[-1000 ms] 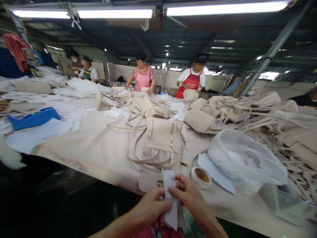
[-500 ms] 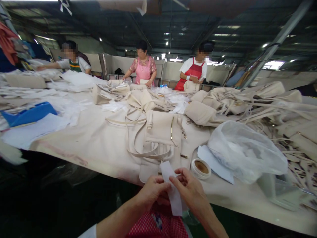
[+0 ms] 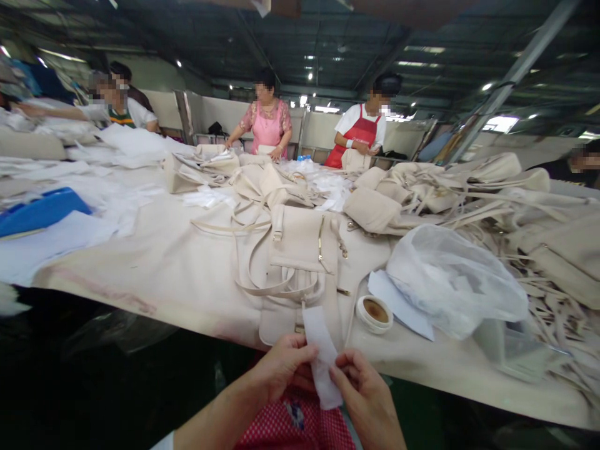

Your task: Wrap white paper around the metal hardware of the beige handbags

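Between my hands is a strip of thin white paper [image 3: 322, 357], held upright just off the table's front edge. My left hand [image 3: 287, 365] pinches its left side with thumb and fingers. On the other side, my right hand [image 3: 359, 381] grips the strip's right edge lower down. Just beyond the strip lies a cream handbag [image 3: 300, 240] with a gold zip, its straps looped toward me. The strip's top end overlaps the bag's flap [image 3: 274, 322]. To the right stands a small round white tub [image 3: 375, 314] with brown stuff inside.
A clear plastic bag [image 3: 454, 281] sits on the right beside a pale blue sheet [image 3: 400, 303]. Cream bags [image 3: 375, 209] are heaped behind. On the left are a blue tray [image 3: 44, 211] and white paper. Several co-workers stand across the table [image 3: 154, 262].
My right hand has shifted down along the strip and its fingers sit lower at the edge. The view has turned slightly right, so the table's things appear further left.
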Demonstrator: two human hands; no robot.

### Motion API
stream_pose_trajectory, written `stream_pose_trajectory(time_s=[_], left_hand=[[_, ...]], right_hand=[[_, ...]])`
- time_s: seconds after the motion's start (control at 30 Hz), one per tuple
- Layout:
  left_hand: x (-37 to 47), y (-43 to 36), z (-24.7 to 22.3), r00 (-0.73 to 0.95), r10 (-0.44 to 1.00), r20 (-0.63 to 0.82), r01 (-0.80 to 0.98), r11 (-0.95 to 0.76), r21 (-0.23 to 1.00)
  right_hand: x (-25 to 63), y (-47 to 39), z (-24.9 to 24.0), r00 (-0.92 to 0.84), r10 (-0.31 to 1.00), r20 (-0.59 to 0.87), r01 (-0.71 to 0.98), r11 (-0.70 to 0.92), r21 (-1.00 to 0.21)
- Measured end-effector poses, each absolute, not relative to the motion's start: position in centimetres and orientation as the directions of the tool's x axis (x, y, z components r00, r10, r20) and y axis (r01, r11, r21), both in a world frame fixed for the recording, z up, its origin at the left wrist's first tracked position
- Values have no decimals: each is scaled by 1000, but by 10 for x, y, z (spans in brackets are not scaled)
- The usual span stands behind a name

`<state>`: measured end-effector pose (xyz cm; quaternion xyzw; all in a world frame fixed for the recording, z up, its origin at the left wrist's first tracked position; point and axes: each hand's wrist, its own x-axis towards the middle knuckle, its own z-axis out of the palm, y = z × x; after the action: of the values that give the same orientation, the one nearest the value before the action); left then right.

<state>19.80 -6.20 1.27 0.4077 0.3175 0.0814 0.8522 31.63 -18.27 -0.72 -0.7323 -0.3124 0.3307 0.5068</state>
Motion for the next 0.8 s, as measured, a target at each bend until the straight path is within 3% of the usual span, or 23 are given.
stream_pose_trajectory(time_s=[0.13, 0.37, 0.47, 0.6, 0.7, 0.8], left_hand=[[196, -57, 20, 828, 337, -449, 156, 629, 761], [200, -58, 13, 800, 388, -458, 157, 601, 783], [203, -60, 5, 781, 422, -460, 135, 606, 784], [205, -62, 0, 752, 465, -467, 99, 621, 778], [206, -64, -2, 735, 482, -477, 93, 625, 775], [208, -66, -5, 729, 502, -464, 75, 616, 784]], right_hand=[[316, -183, -7, 620, 771, -145, 21, -201, -979], [312, -181, -15, 642, 749, -163, -75, -151, -986], [311, -185, -17, 685, 727, -55, 190, -251, -949], [312, -188, -14, 593, 754, 282, 683, -286, -672], [311, -185, -14, 512, 794, 327, 776, -264, -573], [309, -180, -13, 556, 799, 228, 689, -290, -664]])
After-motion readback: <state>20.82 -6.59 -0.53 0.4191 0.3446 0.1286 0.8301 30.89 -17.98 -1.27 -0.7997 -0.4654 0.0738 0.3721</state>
